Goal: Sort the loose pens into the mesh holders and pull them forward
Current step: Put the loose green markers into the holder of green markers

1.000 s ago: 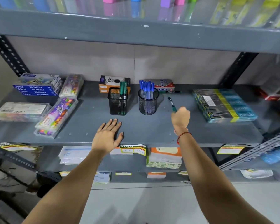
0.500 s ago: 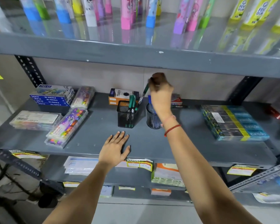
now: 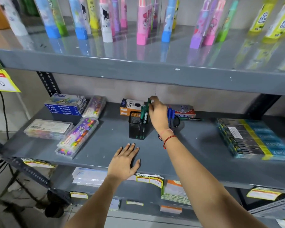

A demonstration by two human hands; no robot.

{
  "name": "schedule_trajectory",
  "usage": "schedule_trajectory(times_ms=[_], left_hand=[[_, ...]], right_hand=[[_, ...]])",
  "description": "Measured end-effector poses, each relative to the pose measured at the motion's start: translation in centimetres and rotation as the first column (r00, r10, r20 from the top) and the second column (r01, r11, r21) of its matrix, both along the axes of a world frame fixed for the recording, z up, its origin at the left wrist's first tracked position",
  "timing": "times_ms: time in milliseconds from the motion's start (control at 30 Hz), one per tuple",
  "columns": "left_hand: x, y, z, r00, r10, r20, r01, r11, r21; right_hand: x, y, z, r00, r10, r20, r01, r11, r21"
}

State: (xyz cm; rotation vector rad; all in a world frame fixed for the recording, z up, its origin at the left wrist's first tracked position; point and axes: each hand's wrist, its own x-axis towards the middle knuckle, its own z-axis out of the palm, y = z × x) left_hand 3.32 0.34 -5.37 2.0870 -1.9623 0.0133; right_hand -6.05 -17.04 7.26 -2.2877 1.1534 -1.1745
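- Two mesh holders stand mid-shelf (image 3: 196, 145): a square holder (image 3: 137, 127) and, just right of it, a round holder (image 3: 175, 123) mostly hidden behind the right wrist.
- The square holder has green pens (image 3: 143, 116) standing upright in it; they overlap, so I cannot count them exactly.
- The round holder has blue pens (image 3: 171, 113); only a few tops show, count unclear.
- One loose pen (image 3: 190, 118) lies flat on the shelf, right of the round holder, in front of the red box (image 3: 185, 111).
- Right hand (image 3: 157, 115) is above the square holder, fingertips pinched together on the top of one green pen (image 3: 149, 103) that points down into that holder.
- Left hand (image 3: 124, 162) lies flat, palm down, fingers spread, on the shelf's front part; it grips nothing.
- Behind the holders: one orange box (image 3: 130, 106) and the red box, both against the back wall.
- Left side: a stack of blue pastel boxes (image 3: 65, 107) and several clear cases of coloured items (image 3: 77, 137).
- Right side: one wrapped pack (image 3: 253, 139) lying flat.
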Motion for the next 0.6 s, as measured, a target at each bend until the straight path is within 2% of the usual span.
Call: schedule_trajectory(times_ms=[67,133,200,300,500,533,600], left_hand=[[-0.1,0.0,0.1,1.0,0.001,0.0,-0.001,1.0,-0.007],[-0.1,0.0,0.2,1.0,0.003,-0.005,-0.003,1.0,-0.02],[-0.1,0.0,0.3,1.0,0.001,0.0,-0.001,1.0,-0.026],[-0.1,0.0,0.3,1.0,-0.001,-0.001,0.001,1.0,-0.029],[0.0,0.0,0.2,1.0,-0.008,-0.009,0.007,1.0,-0.027],[-0.1,0.0,0.2,1.0,-0.007,-0.011,0.007,1.0,-0.027],[-0.1,-0.1,0.2,1.0,-0.007,-0.016,0.006,1.0,-0.028]], right_hand=[[0.3,0.4,-1.7,0.996,0.023,-0.081,-0.02,0.999,0.041],[0.5,1.0,-2.7,0.994,0.034,-0.099,-0.025,0.995,0.092],[0.5,1.1,-2.9,0.999,0.017,-0.046,-0.011,0.992,0.128],[-1.0,0.8,-2.1,0.999,-0.014,0.036,0.011,0.996,0.083],[-8.0,-2.6,-0.7,0.946,-0.246,0.212,0.268,0.96,-0.085],[-9.3,-3.7,-1.2,0.936,-0.291,0.198,0.311,0.947,-0.077],[-11.3,-5.6,-2.6,0.927,-0.367,0.076,0.366,0.93,0.033]])
